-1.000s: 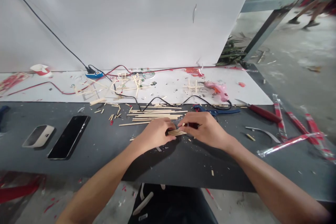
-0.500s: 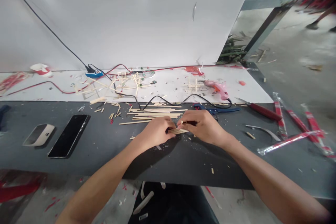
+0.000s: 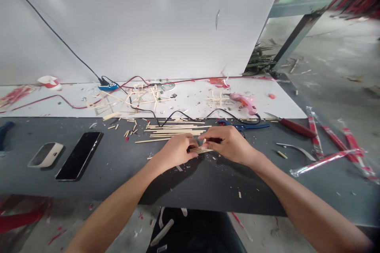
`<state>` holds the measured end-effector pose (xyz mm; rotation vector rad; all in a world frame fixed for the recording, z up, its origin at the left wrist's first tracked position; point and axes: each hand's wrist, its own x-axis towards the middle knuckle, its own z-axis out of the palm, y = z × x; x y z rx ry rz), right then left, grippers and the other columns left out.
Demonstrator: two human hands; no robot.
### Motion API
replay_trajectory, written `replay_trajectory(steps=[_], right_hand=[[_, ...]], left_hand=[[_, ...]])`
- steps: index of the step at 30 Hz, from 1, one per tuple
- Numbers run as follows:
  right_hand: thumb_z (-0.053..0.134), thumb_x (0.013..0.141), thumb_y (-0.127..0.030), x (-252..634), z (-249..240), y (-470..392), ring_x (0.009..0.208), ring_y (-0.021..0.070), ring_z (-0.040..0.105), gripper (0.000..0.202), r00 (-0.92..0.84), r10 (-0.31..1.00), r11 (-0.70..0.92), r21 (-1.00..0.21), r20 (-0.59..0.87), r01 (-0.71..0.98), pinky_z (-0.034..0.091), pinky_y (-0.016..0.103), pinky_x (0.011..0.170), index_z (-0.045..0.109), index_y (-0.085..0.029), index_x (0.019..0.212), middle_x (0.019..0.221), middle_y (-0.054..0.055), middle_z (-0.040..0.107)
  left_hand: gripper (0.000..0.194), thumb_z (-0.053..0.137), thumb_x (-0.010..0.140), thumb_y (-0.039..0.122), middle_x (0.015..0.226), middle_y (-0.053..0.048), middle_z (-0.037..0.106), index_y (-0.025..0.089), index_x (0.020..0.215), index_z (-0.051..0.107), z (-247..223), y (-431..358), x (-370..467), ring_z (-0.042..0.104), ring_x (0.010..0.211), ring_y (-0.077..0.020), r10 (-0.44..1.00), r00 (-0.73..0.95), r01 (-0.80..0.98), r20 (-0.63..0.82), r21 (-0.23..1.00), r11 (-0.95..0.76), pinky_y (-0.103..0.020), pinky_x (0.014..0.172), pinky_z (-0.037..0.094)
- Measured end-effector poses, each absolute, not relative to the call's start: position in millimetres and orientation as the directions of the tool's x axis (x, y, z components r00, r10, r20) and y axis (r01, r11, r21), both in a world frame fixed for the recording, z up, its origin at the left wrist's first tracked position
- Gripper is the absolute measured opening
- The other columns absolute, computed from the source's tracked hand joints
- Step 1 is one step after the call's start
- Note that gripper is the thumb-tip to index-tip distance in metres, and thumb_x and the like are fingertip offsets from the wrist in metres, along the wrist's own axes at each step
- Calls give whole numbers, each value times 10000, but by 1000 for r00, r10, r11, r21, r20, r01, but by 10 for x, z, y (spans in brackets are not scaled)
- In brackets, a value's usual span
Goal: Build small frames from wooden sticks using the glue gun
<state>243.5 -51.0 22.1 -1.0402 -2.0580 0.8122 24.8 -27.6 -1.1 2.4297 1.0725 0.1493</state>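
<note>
Over the dark table, my left hand (image 3: 181, 149) is closed around a few short wooden sticks (image 3: 199, 150) laid side by side. My right hand (image 3: 230, 142) meets it from the right, pinching a small piece of wooden stick (image 3: 204, 141) between thumb and finger, right at the bundle. The fingers hide part of both. Just behind the hands lies a row of long wooden sticks (image 3: 178, 131), roughly parallel. Short cut stick bits (image 3: 130, 131) are scattered left of that row.
A pink glue gun (image 3: 245, 102) rests on the white board beside stick frames (image 3: 148, 95). Blue-handled cutters (image 3: 246, 125) and a red-handled knife (image 3: 297, 127) lie right. A phone (image 3: 78, 157) and white case (image 3: 46, 155) are left. Red-and-clear wrappers (image 3: 329, 161) lie far right.
The view has shifted slightly. Both hands stay together at the same spot, with the small piece still pinched at the bundle.
</note>
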Motion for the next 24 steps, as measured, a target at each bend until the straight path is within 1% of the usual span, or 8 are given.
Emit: replay_trajectory(steps=[4, 8, 10, 12, 15, 17, 20, 24], right_hand=[[745, 844, -213, 2475, 240, -519, 638, 111, 602, 126, -425, 868, 442, -791, 258, 422, 457, 244, 596, 789, -183, 958, 780, 16, 715], [758, 841, -232, 2521, 240, -518, 642, 114, 595, 134, -414, 873, 436, -794, 258, 425, 460, 250, 604, 782, -194, 967, 765, 9, 691], [766, 839, -254, 2547, 251, -510, 648, 120, 584, 140, -405, 871, 448, -787, 278, 424, 456, 257, 603, 775, -195, 966, 770, 14, 671], [772, 839, -291, 2574, 267, -497, 639, 120, 558, 176, -380, 868, 465, -789, 318, 401, 444, 261, 576, 764, -196, 986, 823, 27, 652], [731, 876, -317, 2619, 274, -469, 657, 130, 548, 160, -284, 875, 477, -799, 392, 366, 434, 269, 558, 745, -205, 990, 879, 41, 632], [692, 908, -312, 2647, 257, -446, 690, 147, 575, 123, -184, 886, 463, -804, 425, 374, 448, 278, 584, 737, -211, 961, 853, 39, 642], [687, 915, -316, 2673, 210, -413, 698, 162, 600, 111, -54, 892, 431, -807, 449, 403, 467, 288, 603, 736, -218, 930, 811, 32, 668], [683, 917, -322, 2662, 156, -390, 723, 178, 631, 126, 8, 851, 471, -770, 525, 431, 484, 292, 614, 753, -218, 901, 829, 40, 706]], left_hand=[[130, 746, 841, 277, 953, -23, 686, 229, 960, 768, -19, -268, 246, 622, 785, -172, 718, 691, 660, -84, 478, -580, -287, 682, 418], [170, 782, 818, 302, 924, -26, 698, 234, 973, 771, -13, -272, 246, 641, 825, -191, 717, 695, 644, -59, 496, -583, -294, 710, 444], [213, 806, 797, 295, 952, -31, 717, 233, 998, 773, 2, -287, 245, 654, 838, -197, 726, 686, 639, -48, 516, -570, -295, 719, 459], [235, 820, 779, 271, 986, -37, 734, 226, 1006, 774, 17, -304, 242, 662, 822, -193, 739, 672, 639, -41, 537, -551, -292, 713, 467], [186, 801, 800, 265, 984, -36, 745, 216, 978, 774, 24, -312, 233, 661, 775, -176, 762, 647, 625, -7, 578, -525, -281, 688, 468], [136, 766, 832, 256, 956, -34, 747, 210, 960, 769, 21, -293, 221, 652, 740, -161, 780, 624, 602, 44, 610, -516, -271, 673, 464], [82, 674, 893, 222, 846, -31, 732, 196, 899, 751, 27, -238, 187, 616, 679, -143, 812, 561, 574, 160, 631, -521, -256, 645, 441], [221, 550, 956, 247, 693, -17, 658, 176, 818, 708, 44, -159, 110, 530, 592, -124, 850, 405, 572, 336, 632, -522, -244, 593, 384]])
